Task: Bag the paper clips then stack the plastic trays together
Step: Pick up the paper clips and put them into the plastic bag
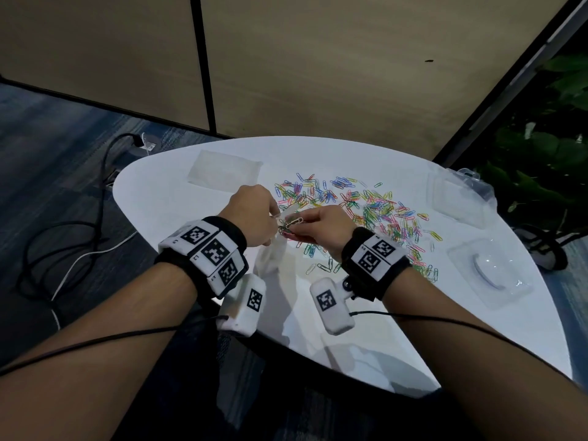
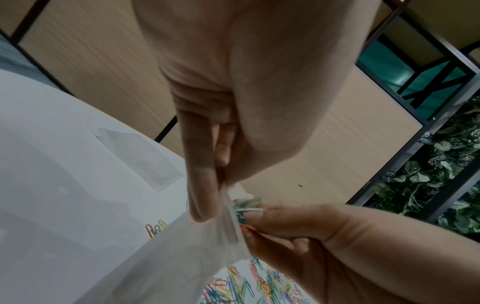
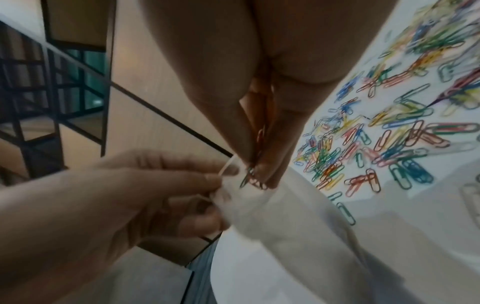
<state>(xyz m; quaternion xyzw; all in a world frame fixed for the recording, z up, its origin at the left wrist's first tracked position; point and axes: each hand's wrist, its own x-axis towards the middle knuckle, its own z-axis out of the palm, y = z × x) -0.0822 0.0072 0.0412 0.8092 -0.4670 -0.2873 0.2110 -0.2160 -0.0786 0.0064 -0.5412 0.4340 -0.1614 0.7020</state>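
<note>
Left hand (image 1: pixel 251 214): 1; fingers pinch the mouth of the clear plastic bag (image 1: pixel 273 253), held above the table's near-left part.
Right hand (image 1: pixel 321 227): 1; fingertips grasp a small bunch of paper clips (image 1: pixel 291 225) at the bag mouth, touching the bag's lip.
Bunch count: cannot tell; green, white and red clips show in the left wrist view.
Loose paper clips (image 1: pixel 359 208): too many to count; multicoloured, spread over the table centre, from 12 to 4 o'clock of the hands.
Spare clear bag (image 1: pixel 224 170): 1; flat on the table at 11 o'clock of the hands, well apart from them.
Clear plastic trays: 2, both on the table's right side, apart from each other; far tray (image 1: pixel 458 198) at 2 o'clock, near tray (image 1: pixel 490 275) at 4 o'clock.
White table (image 1: pixel 318 326): 1; bears all items.
</note>
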